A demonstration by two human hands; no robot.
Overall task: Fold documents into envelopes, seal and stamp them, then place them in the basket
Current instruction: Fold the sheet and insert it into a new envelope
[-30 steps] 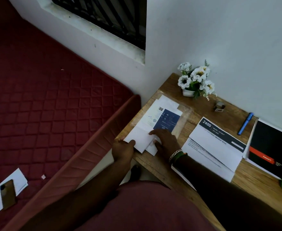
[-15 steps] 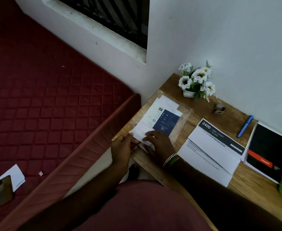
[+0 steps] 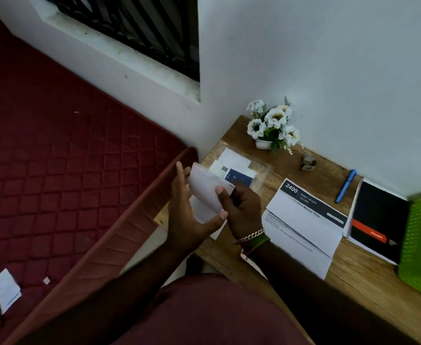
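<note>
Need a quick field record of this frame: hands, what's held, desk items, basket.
left hand: raised over the desk's left edge, thumb under the white envelope
right hand: thumb on the envelope's right end
envelope state: lifted off the desk, slightly bowed; sealed or not, cannot tell
beneath hands: clear sleeve of papers
desk centre: printed documents, topmost headed "2400"
desk rear: flower pot, small clip-like object, blue pen
desk right: black notebook
basket: green, at the right edge, contents not visible
</note>
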